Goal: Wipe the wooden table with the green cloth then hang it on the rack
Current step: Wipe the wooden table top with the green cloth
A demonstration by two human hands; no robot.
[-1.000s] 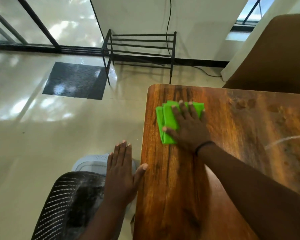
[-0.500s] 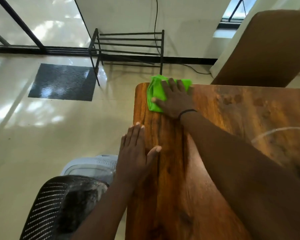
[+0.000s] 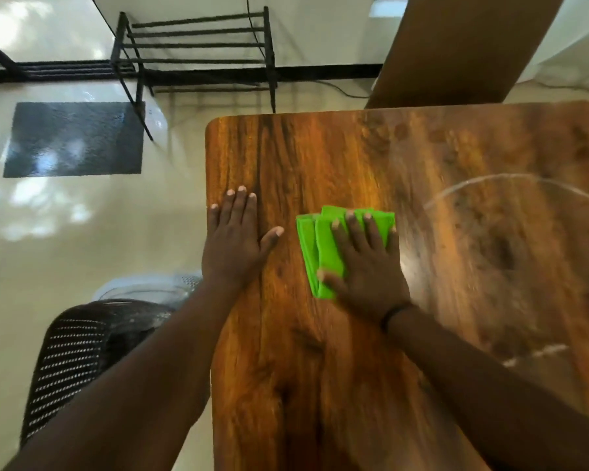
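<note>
Right grip (image 3: 368, 263): lying flat, fingers straight, pressing the folded green cloth (image 3: 320, 246).
Left grip (image 3: 235, 239): resting spread and flat at the bench's left edge.
Cloth: soft, rectangular, lying near that edge.
Bench (image 3: 354, 368): glossy grained wood, rounded corner.
Rack (image 3: 198, 45): black metal bars, standing beyond the far edge.

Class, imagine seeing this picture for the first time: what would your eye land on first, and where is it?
The bright green cloth stands out, folded on the wooden table under the flat right hand. The left hand rests flat near the table's left edge. Beyond the table, a black rack stands by the wall.
</note>
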